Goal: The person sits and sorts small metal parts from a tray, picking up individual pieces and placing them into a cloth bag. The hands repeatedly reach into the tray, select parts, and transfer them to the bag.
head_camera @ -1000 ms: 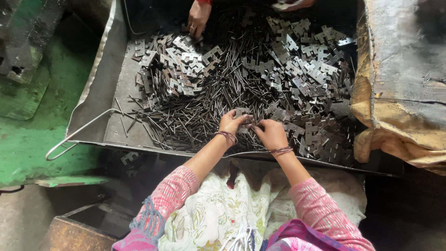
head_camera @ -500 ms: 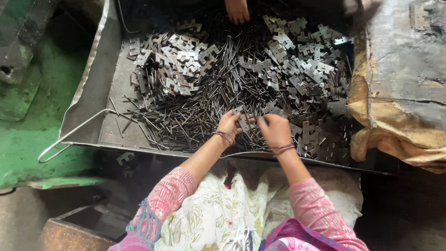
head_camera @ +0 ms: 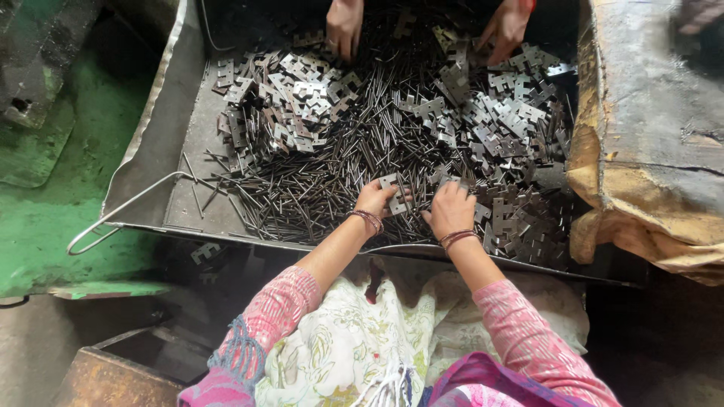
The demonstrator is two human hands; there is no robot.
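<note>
A wide metal tray (head_camera: 162, 143) holds a heap of thin dark metal pins (head_camera: 324, 188) and several flat notched hinge plates (head_camera: 294, 105). My left hand (head_camera: 375, 198) grips a small hinge plate (head_camera: 395, 192) at the near edge of the heap. My right hand (head_camera: 451, 209) sits close beside it, fingers curled down onto the plates and pins; what it holds is hidden. Both wrists wear bangles, and pink sleeves cover my arms.
Another person's two hands (head_camera: 345, 26) (head_camera: 507, 29) work at the tray's far side. A wire handle (head_camera: 121, 215) juts from the tray's left. A worn sack-covered block (head_camera: 648, 136) stands right, green floor (head_camera: 45, 196) left, a rusty box (head_camera: 113, 377) near-left.
The view has shifted, so the tray sits lower in frame. The other person's second hand has come into view. My hands stay together at the near edge, and the plate now shows in my left.
</note>
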